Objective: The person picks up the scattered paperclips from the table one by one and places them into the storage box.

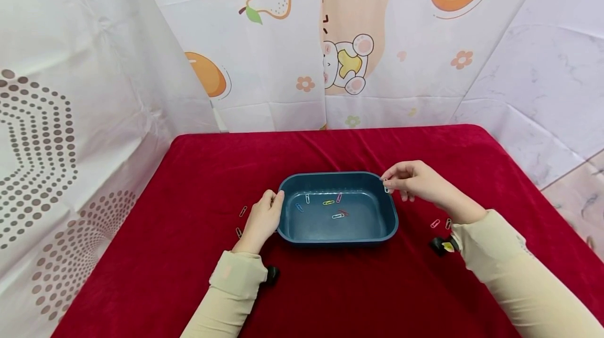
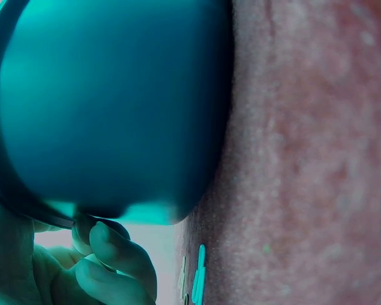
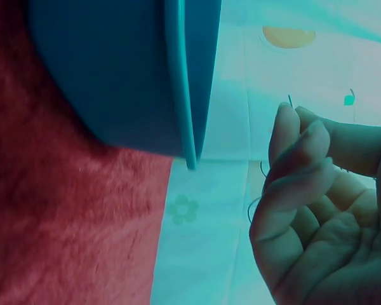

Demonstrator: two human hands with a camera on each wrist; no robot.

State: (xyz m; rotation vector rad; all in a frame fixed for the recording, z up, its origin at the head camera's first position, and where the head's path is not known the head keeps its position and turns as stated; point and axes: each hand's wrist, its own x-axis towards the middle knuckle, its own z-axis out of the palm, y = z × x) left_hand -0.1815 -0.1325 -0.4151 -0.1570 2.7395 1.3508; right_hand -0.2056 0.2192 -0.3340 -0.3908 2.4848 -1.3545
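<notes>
A dark blue plastic basin [image 1: 311, 229] stands on the red cloth, with several coloured paper clips lying on its floor: among them a blue clip [image 1: 299, 207], a yellow clip [image 1: 328, 203] and a pink clip [image 1: 338, 198]. My left hand [image 1: 259, 220] grips the basin's left rim, thumb on top; its curled fingers show below the rim in the left wrist view. Over the right rim, my right hand [image 1: 421, 183] pinches a white paper clip [image 1: 386, 188] between thumb and fingertips. Only a thin end of that clip [image 3: 290, 101] shows in the right wrist view.
Two loose clips lie left of the basin, one a dark-looking clip [image 1: 243, 211]. To the right, near my right wrist, are a pink paper clip [image 1: 435, 223] and a pale clip [image 1: 448, 224]. Printed curtains [image 1: 264, 65] hang behind the table [image 1: 207, 170].
</notes>
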